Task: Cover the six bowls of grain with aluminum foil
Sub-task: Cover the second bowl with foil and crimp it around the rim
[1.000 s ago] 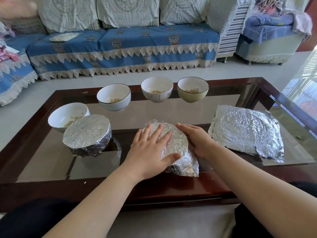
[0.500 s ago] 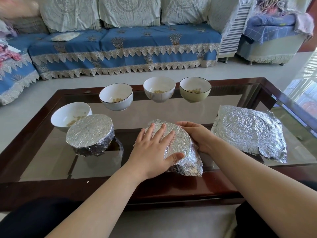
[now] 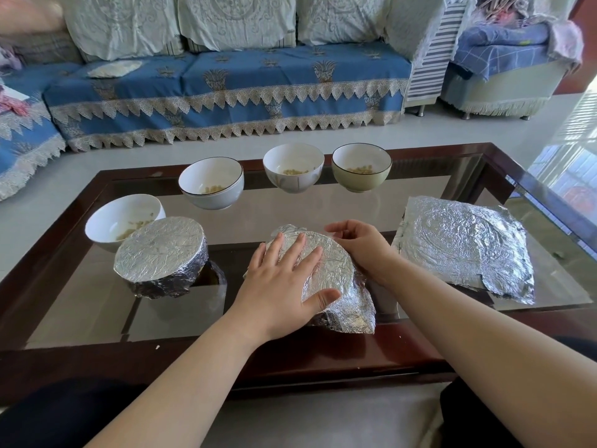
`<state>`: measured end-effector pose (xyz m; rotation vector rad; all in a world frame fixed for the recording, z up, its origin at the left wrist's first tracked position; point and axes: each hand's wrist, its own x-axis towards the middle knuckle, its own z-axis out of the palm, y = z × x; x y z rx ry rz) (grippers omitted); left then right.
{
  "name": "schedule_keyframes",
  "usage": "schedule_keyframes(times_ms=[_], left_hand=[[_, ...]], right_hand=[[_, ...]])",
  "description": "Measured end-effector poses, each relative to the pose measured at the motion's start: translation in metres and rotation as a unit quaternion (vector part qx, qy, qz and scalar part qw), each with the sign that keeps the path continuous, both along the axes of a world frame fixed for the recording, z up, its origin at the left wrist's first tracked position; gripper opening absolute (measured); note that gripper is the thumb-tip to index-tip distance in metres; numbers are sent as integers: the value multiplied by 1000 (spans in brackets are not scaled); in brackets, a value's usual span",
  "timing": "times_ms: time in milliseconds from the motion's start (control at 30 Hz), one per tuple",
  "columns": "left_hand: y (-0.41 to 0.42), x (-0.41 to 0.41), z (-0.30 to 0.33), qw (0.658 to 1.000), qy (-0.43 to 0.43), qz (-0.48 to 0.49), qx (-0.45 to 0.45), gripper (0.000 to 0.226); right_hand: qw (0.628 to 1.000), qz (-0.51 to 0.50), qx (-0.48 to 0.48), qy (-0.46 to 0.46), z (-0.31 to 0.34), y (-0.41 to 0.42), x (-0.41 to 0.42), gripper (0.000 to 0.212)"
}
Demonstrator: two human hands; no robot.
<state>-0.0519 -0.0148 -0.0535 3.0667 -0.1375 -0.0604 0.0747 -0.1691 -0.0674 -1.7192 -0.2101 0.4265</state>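
Observation:
In front of me on the glass table stands a bowl wrapped in aluminum foil (image 3: 334, 273). My left hand (image 3: 284, 286) lies flat on its foil top, fingers spread. My right hand (image 3: 361, 247) is at the bowl's far right rim, its fingers curled over the foil edge there. A second bowl, fully wrapped in foil (image 3: 161, 250), stands to the left. Uncovered bowls holding a little grain stand behind: a white one (image 3: 113, 221) at the left, a white one with a dark rim (image 3: 210, 182), another white one (image 3: 293, 168) and a pale green one (image 3: 361, 168).
Loose crumpled foil sheets (image 3: 462, 240) lie in a stack on the right of the glass. The table has a dark wooden frame (image 3: 323, 354). A blue-covered sofa (image 3: 226, 85) and an armchair (image 3: 504, 69) stand beyond on the tiled floor.
My right hand has slid from the bowl's right side up to its far rim, and its fingers have curled. My left hand has stayed flat on the foil top.

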Motion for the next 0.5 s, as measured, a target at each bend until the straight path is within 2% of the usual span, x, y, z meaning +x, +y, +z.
schedule_keyframes(times_ms=[67,167,267,400,433,500], left_hand=[[0,0,0,1000,2,1,2,101],[-1,0,0,1000,5,4,1,102],[-2,0,1,1000,9,6,2,101],[-1,1,1,1000,8,6,0,101],[-1,1,1,1000,8,6,1,101],[-2,1,0,1000,6,5,0,101]], right_hand=[[994,-8,-67,-85,1,0,-1,10],[995,-31,-44,-87,3,-2,-4,8],[999,-42,0,-34,5,-14,-11,19],[999,-27,-11,-38,-4,-23,-33,51],[998,-35,-8,-44,-8,-24,-37,51],[997,-48,11,-56,-13,-23,-44,31]])
